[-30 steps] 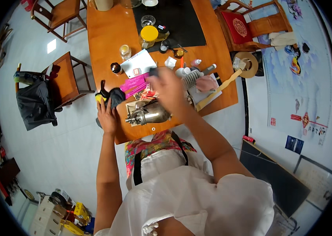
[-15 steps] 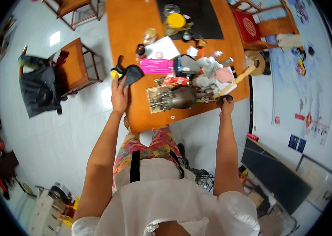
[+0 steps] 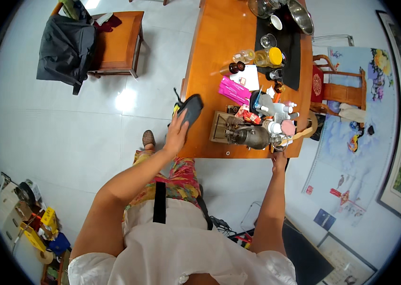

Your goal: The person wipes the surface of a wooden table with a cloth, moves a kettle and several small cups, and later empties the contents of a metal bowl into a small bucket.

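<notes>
At the table's left edge, my left hand (image 3: 177, 135) grips a dark grey, soft-looking pouch (image 3: 192, 109) with a black cord and a bit of yellow. Its fingers lie along the pouch, which partly overhangs the edge. My right hand (image 3: 279, 161) is closed at the front edge, towards the right corner; something dark shows at its fingertips, too hidden to name. Just left of it stands a dark metal pot-like vessel (image 3: 252, 137) beside a small wooden stand (image 3: 219, 127). Red packets (image 3: 249, 115) lie behind the vessel.
White bottles (image 3: 281, 114), a pink-lidded jar (image 3: 288, 127) and a pink package (image 3: 234, 90) crowd the orange wooden table (image 3: 210, 52). Farther back are a yellow-lidded jar (image 3: 269, 57) and a steel bowl (image 3: 300, 16). A chair (image 3: 117, 45) with a black jacket (image 3: 65, 47) stands left.
My view has shifted, showing more of the table's far end. My left hand has turned the pouch and drawn it nearer. The right hand has lowered to the front edge, its dark item now mostly hidden.
</notes>
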The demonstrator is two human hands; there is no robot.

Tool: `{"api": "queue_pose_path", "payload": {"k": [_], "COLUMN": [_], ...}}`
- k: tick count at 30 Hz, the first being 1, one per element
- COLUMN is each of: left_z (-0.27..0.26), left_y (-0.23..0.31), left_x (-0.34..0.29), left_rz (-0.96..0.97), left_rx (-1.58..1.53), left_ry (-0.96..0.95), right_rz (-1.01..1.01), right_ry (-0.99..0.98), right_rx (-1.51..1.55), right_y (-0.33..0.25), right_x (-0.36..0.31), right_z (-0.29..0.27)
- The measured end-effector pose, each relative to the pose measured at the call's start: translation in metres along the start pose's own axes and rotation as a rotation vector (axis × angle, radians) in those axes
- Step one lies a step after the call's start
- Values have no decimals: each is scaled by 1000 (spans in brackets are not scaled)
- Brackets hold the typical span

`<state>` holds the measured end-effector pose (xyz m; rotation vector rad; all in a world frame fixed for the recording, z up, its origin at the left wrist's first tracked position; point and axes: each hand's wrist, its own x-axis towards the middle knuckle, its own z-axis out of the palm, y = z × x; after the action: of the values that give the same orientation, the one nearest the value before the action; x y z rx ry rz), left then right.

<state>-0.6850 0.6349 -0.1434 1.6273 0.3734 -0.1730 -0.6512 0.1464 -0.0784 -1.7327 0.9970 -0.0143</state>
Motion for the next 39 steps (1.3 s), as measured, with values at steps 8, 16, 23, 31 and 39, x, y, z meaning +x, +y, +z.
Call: {"api": "queue_pose_path", "payload": {"k": [8,16,23,31,39], "left_z": [-4,1,7,-1,3], "left_y": [33,14,-3,16,30], "left_x": [131,66,18,47,91], "left_rz": [321,267,182,280,351], "left_rx": [16,-6,-34,46,69], "left_ry": [148,101,55,119,126], "right_rz": [-928,-1336,-1193,-1092,-1039], "right_ry": [166,-270,-284,-332,-387], "right_rx": [-481,-1073,-984,-941,-1020], "right_y": [-157,-226,-210,-222,-195], "right_x": [-41,-125,-101,-138,-145], "right_z": [50,285,331,241,201]}}
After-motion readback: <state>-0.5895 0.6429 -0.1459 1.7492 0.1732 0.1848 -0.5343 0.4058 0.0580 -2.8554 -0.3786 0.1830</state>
